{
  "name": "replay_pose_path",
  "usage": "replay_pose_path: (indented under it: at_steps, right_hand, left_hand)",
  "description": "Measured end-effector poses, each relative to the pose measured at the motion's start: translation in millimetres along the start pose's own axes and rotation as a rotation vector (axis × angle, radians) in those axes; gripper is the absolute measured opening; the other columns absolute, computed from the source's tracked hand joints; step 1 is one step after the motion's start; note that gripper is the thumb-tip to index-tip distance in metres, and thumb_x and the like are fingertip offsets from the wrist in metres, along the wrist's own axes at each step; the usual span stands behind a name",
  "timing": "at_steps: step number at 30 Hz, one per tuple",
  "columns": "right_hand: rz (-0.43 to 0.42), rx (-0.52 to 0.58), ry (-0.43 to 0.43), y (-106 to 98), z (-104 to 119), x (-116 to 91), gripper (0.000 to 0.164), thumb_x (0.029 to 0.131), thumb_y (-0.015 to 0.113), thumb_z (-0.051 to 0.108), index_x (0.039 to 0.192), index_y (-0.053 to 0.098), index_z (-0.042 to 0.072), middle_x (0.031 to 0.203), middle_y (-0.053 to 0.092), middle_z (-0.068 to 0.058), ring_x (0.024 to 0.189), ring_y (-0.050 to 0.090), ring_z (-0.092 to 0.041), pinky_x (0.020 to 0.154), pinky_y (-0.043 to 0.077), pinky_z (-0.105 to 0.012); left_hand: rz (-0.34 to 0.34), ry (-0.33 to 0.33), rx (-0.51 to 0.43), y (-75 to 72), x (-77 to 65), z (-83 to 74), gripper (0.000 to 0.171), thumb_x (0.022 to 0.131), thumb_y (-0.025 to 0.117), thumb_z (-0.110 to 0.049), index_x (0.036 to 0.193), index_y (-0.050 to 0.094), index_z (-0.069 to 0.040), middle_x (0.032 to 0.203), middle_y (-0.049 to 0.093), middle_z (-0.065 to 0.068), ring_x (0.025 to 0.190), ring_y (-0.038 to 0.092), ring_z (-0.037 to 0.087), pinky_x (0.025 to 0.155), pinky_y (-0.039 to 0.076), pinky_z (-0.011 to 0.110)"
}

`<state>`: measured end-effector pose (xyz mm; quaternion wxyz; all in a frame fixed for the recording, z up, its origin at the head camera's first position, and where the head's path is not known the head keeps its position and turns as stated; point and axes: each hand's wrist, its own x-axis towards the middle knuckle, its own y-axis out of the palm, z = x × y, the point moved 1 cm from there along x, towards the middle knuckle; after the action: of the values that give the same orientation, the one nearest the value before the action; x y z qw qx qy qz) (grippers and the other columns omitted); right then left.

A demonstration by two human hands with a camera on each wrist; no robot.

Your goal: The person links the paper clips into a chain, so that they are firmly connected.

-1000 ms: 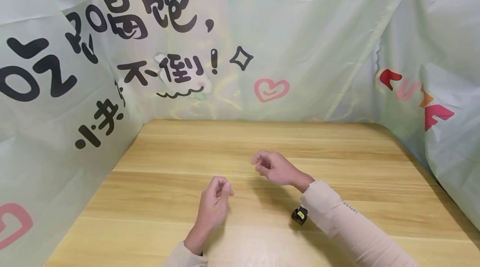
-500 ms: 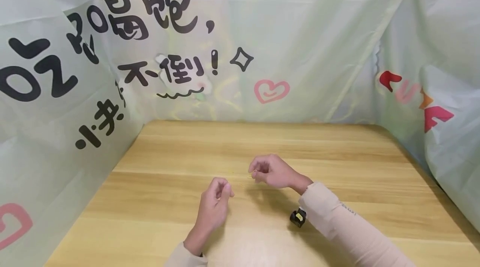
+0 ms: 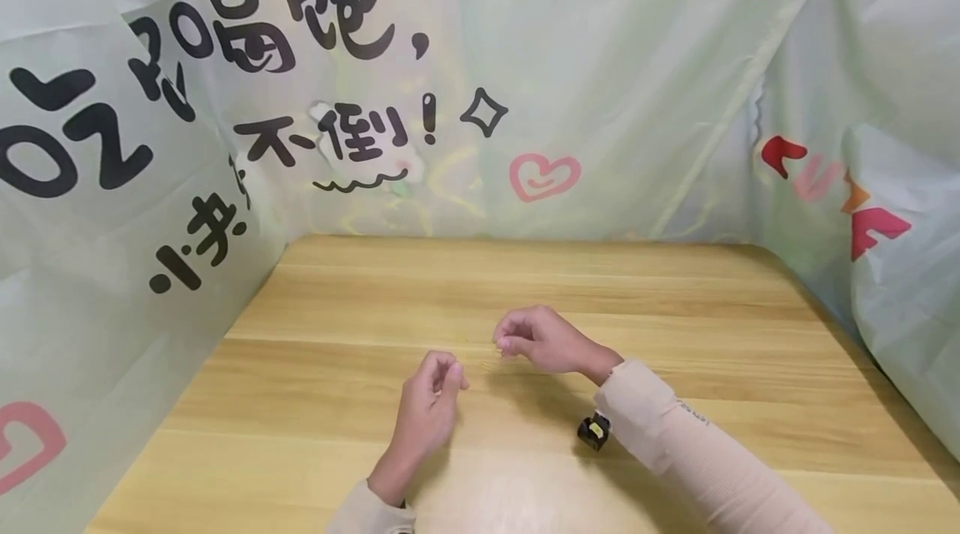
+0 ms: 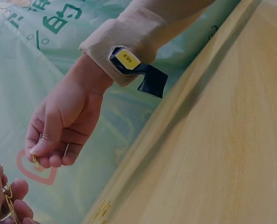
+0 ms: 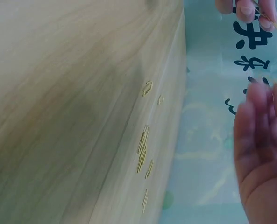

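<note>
The left hand (image 3: 429,413) pinches gold clips (image 4: 9,201), seemingly linked already, as the right hand (image 3: 551,342), farther right, pinches another clip (image 4: 35,160), loose clips (image 5: 142,148) on the table (image 3: 315,409) between them apparently left!

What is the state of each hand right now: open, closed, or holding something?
Left hand: closed, holding thin gold-coloured metal clips.
Right hand: closed, pinching a small gold-coloured metal clip between thumb and fingers.
</note>
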<state>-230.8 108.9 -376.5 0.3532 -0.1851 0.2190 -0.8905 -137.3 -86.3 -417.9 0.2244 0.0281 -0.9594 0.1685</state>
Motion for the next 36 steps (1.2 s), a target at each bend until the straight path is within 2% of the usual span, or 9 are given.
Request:
replay_pose_path:
  at_steps: [3,6,11,15,21,25,28,31,36]
  right_hand:
    - [-0.02,-0.032,-0.031,1.3,0.2,1.5,0.006,0.095,0.059,0.002,0.091,0.063,0.0,0.084,0.067,-0.012,0.079,0.065,-0.035,0.072,0.057,-0.035]
    - [-0.028,0.0,-0.031,3.3,1.6,2.5,0.002,0.094,0.059,0.0,0.095,0.061,0.0,0.083,0.066,-0.01,0.079,0.066,-0.036,0.073,0.057,-0.034]
    - [-0.043,0.054,0.014,6.0,7.2,1.8,0.01,0.094,0.06,0.0,0.103,0.058,-0.003,0.084,0.065,-0.012,0.079,0.066,-0.032,0.075,0.057,-0.039]
    - [-0.049,0.075,0.043,7.9,10.7,1.7,0.012,0.094,0.059,-0.001,0.106,0.06,-0.003,0.087,0.063,-0.012,0.082,0.064,-0.039,0.07,0.056,-0.042]
    - [-0.046,0.144,0.061,10.1,15.3,2.2,0.016,0.092,0.059,-0.004,0.107,0.055,-0.004,0.089,0.06,-0.016,0.085,0.062,-0.043,0.077,0.056,-0.042]
    - [-0.042,0.179,0.057,11.0,17.7,2.9,0.017,0.09,0.06,-0.006,0.106,0.054,-0.005,0.089,0.06,-0.015,0.084,0.063,-0.037,0.081,0.055,-0.04]
    - [-0.035,0.197,0.047,12.4,18.3,3.4,0.017,0.09,0.06,-0.006,0.106,0.055,-0.006,0.091,0.06,-0.022,0.083,0.064,-0.034,0.08,0.056,-0.041]
    - [-0.025,0.216,0.046,14.1,18.8,3.5,0.018,0.09,0.059,-0.007,0.107,0.056,-0.007,0.092,0.059,-0.028,0.082,0.064,-0.034,0.079,0.056,-0.038]
    - [-0.007,0.241,0.051,16.8,21.6,3.6,0.02,0.09,0.058,-0.008,0.11,0.056,-0.009,0.093,0.059,-0.03,0.081,0.064,-0.034,0.079,0.057,-0.038]
  left_hand:
    - [-0.005,-0.007,0.018,1.0,0.9,-0.3,0.007,0.099,0.05,-0.001,0.093,0.054,-0.002,0.076,0.062,0.005,0.06,0.053,0.022,0.056,0.044,0.023]
    - [-0.008,-0.015,0.029,1.8,1.1,-0.5,0.008,0.098,0.05,0.003,0.091,0.053,0.0,0.075,0.061,0.008,0.06,0.053,0.025,0.056,0.043,0.023]
    - [-0.003,-0.023,0.013,1.0,0.9,-0.5,0.007,0.099,0.051,-0.002,0.093,0.055,-0.003,0.076,0.061,0.002,0.06,0.05,0.012,0.055,0.043,0.022]
    - [-0.012,-0.017,0.004,1.4,0.9,2.1,0.005,0.099,0.053,-0.004,0.095,0.056,-0.003,0.076,0.061,0.001,0.06,0.048,0.006,0.054,0.042,0.022]
    - [-0.023,-0.005,0.023,1.3,1.5,2.1,0.003,0.096,0.055,-0.001,0.095,0.058,-0.003,0.075,0.061,0.005,0.06,0.05,0.007,0.053,0.043,0.022]
    - [-0.018,0.004,0.023,1.7,1.9,2.8,0.004,0.095,0.055,0.003,0.094,0.058,0.0,0.076,0.061,0.011,0.061,0.055,0.018,0.055,0.045,0.023]
    - [-0.014,0.018,0.008,1.2,1.1,4.1,0.003,0.095,0.055,0.0,0.095,0.058,0.0,0.077,0.062,0.01,0.063,0.056,0.018,0.056,0.046,0.023]
    - [-0.017,0.041,0.013,0.2,0.3,4.1,0.003,0.096,0.057,-0.004,0.096,0.06,-0.003,0.077,0.062,0.007,0.064,0.054,0.01,0.056,0.046,0.022]
    - [-0.029,0.059,0.028,-0.3,0.4,4.1,0.004,0.095,0.058,-0.006,0.094,0.061,-0.004,0.077,0.062,0.0,0.065,0.053,0.008,0.056,0.045,0.021]
